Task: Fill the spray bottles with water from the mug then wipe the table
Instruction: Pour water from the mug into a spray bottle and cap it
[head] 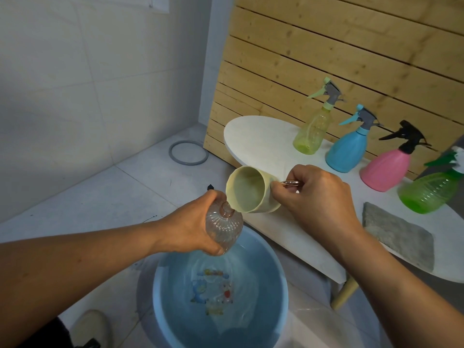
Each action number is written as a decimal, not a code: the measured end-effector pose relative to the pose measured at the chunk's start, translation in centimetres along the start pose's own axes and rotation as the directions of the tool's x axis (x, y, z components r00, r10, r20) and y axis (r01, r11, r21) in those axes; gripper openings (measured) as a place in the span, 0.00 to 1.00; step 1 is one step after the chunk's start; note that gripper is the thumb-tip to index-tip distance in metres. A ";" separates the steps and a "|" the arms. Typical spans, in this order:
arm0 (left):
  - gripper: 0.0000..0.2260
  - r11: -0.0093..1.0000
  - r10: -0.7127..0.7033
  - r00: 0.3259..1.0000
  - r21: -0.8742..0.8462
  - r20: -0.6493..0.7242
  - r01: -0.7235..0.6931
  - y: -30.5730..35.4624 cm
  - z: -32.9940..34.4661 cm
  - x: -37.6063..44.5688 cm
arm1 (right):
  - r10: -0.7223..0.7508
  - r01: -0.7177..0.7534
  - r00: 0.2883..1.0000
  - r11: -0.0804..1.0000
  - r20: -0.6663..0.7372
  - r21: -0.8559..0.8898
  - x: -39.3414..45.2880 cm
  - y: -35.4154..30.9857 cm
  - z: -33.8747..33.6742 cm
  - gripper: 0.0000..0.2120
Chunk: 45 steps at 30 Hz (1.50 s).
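Head view: one moment at the filling step, over a basin on the floor.
Clear bottle [224,228]: uncapped, ribbed thin plastic, held tilted above the blue basin [281,277], at 7 o'clock from the mug. Judged light now and heavier as it fills; the walls look soft enough to dent if squeezed, and wet ribs may turn slippery. Best held round the shoulder, just under the neck, where the ribs give purchase.
Left hand [190,226]: grip closed round the bottle's upper body, fingers wrapped behind it.
Mug [251,189]: cream, stiff, tipped on its side with its rim touching the bottle's neck. Whether water is running cannot be told. Rigid; handle is the natural hold.
Right hand [319,197]: grip pinched on the mug's handle, at 3 o'clock from the mug.
Bench [253,136]: white, oval, at 1 o'clock from the hands.
Capped bottles on bench, in a row: yellow-green [311,131], blue [347,149], pink [386,169], green [431,192]. The yellow-green and green ones show liquid low down.
Grey cloth [396,232]: lies flat on the bench at 4 o'clock from the mug; soft, limp, for the wiping step not yet begun.
Risk: narrow neck, wide rim; spill likely falls into the basin.
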<state>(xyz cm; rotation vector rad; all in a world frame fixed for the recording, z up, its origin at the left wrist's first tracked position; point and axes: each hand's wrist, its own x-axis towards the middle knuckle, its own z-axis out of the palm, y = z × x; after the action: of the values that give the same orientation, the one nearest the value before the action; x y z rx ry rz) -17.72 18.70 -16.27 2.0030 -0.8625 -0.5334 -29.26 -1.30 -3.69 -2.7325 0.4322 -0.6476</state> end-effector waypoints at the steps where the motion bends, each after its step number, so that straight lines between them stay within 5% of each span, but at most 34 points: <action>1: 0.45 1.000 0.000 1.000 0.001 0.000 0.000 0.0 0.0 0.0 | -0.002 0.002 1.000 1.000 -0.002 -0.002 0.0 0.0 0.0 0.18; 45: 0.45 1.000 0.010 1.000 -0.010 0.017 -0.010 -0.2 0.2 -0.1 | -0.124 0.120 0.991 0.988 -0.041 -0.093 -0.1 0.8 0.8 0.12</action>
<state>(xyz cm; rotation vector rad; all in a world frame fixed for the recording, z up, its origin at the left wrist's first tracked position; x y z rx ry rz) -17.84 18.70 -16.55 1.9872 -0.8780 -0.5481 -29.13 -1.85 -4.65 -2.8525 0.3135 -0.7414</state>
